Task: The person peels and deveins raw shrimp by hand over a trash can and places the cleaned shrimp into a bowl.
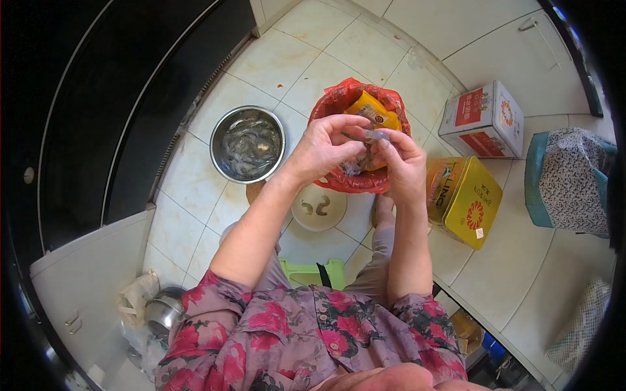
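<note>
My left hand (328,146) and my right hand (403,156) meet over a bin lined with a red plastic bag (326,104). Pinched between the fingertips of both is a small greyish shrimp (375,135), partly covered by the fingers. Inside the bin lie a yellow packet (373,108) and a heap of pale scraps (355,166). To the left, a steel bowl (215,151) contains many grey whole shrimp (250,146). Below my hands stands a white bowl (319,223) with a few peeled shrimp (322,207) at its bottom.
Right of the bin are a yellow tin box (474,208) and a white-and-red carton (486,120). A patterned bag (567,179) stands farther right. A green stool (334,272) is under me. Dark cabinet doors (124,98) border the left; metal pots (164,311) sit lower left.
</note>
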Tool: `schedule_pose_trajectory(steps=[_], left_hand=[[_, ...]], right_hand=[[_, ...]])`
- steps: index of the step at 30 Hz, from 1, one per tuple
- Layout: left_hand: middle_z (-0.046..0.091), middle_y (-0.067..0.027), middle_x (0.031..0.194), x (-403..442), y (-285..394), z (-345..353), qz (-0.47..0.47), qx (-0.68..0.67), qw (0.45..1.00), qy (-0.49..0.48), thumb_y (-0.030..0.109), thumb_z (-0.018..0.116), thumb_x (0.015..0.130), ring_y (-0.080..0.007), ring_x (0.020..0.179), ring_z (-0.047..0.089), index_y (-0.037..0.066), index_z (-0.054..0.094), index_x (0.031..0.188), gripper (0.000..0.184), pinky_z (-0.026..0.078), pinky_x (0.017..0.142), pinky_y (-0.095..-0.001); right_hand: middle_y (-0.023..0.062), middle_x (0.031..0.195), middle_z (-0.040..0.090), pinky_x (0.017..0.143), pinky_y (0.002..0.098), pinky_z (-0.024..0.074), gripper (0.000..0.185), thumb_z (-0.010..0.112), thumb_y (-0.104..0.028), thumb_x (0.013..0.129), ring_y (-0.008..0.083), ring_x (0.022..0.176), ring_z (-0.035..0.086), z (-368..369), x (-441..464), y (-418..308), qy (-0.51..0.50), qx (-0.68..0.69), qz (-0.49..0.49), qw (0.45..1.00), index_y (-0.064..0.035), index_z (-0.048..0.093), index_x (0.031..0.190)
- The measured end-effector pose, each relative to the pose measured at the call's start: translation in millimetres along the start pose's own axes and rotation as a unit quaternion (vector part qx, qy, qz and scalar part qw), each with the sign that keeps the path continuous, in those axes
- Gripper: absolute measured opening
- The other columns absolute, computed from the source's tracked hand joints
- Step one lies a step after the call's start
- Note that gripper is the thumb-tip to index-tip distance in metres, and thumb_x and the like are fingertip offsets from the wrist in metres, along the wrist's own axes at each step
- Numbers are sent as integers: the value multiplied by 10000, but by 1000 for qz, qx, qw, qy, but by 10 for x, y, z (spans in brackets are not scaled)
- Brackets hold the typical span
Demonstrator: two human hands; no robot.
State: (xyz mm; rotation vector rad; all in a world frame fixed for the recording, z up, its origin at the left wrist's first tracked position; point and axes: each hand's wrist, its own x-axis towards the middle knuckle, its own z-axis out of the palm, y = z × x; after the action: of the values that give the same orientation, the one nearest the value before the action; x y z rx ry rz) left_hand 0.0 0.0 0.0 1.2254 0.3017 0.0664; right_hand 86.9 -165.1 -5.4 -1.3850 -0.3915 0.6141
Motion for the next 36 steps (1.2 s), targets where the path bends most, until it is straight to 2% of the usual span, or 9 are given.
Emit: schedule_pose_trajectory(steps=[2,6,8,14,24,30,33,35,36], left_hand=[[679,-33,926,1,2,21,-2,-42,999,-25,50,662,871,-85,813,644,17,625,1107,241,536,719,-223],[679,-32,872,-4,-14,0,-3,-3,1000,-4,59,655,880,-90,767,647,4,636,1016,148,538,690,-225],[680,-37,861,-25,36,14,12,103,995,4,70,646,890,-91,727,647,3,640,961,98,543,673,-234],[685,-56,842,-20,38,10,-26,-46,998,-21,107,615,923,-118,703,674,-5,643,957,120,573,639,-244],[689,-66,855,-33,112,37,-78,-92,993,-8,143,625,925,-125,702,681,13,624,1003,152,577,622,-232],[675,-47,843,-28,25,4,-24,-89,996,-18,101,655,898,-117,736,671,28,619,981,116,565,650,-225],[672,-51,864,-35,36,33,23,-123,992,11,62,661,884,-119,718,666,18,613,982,117,560,654,-228],[671,-46,883,-44,50,58,86,-47,992,84,20,673,857,-104,696,653,7,627,950,105,541,627,-222],[671,-46,883,-39,43,59,89,-47,992,83,20,673,857,-104,696,653,7,627,950,105,541,627,-222]], right_hand=[[34,913,685,654,206,525,169,642,-65,896,72,785,628,40,2,-21,2,1,-12,1000,-1,660,1051],[32,901,682,643,207,527,157,638,-51,894,73,782,628,107,-20,-35,-11,-10,-6,1000,10,656,1038],[38,918,682,648,210,532,150,630,-39,895,81,793,631,102,-26,-28,-9,-53,9,999,19,651,1032],[39,904,678,621,194,488,152,628,-23,892,61,741,605,42,-24,4,-45,-32,-20,998,24,650,1036],[28,901,642,640,205,476,173,635,-22,887,69,772,597,91,-41,-19,0,-30,18,999,25,651,1052],[62,936,635,689,224,494,201,626,-37,892,100,823,611,195,-3,33,-13,-123,-110,986,16,647,1084],[36,845,628,612,208,472,176,596,-133,941,75,718,583,144,30,53,62,-138,-174,973,17,660,1007],[8,737,609,505,190,410,292,547,-261,984,46,581,513,-33,-8,26,111,-94,-23,989,8,653,943],[-23,645,565,438,175,336,354,527,-341,991,20,495,435,-21,-7,7,84,-92,-29,992,-14,642,922]])
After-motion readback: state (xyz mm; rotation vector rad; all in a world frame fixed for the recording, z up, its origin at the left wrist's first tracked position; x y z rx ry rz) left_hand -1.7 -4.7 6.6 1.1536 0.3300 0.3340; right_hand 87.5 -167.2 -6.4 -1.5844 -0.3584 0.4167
